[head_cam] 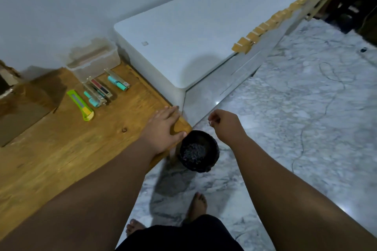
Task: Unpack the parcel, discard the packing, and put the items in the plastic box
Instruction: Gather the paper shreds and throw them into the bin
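Right grip (226, 126) pinches a small scrap (211, 122), likely packing, above the bin (199, 150). Left grip (165, 128) is spread flat on the desk (61, 149) corner. Best to center over the bin mouth, then release. Items (102, 91) lie beside the box (93, 59), not inside.

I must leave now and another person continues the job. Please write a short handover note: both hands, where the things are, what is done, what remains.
Left hand: open, flat on the wooden table corner.
Right hand: pinches a small packing scrap over the black bin.
Things: packaged items lie beside the green cutter, in front of the plastic box; cardboard parcel at far left.
Done: items are out.
Left: drop the scrap, put items in the box.
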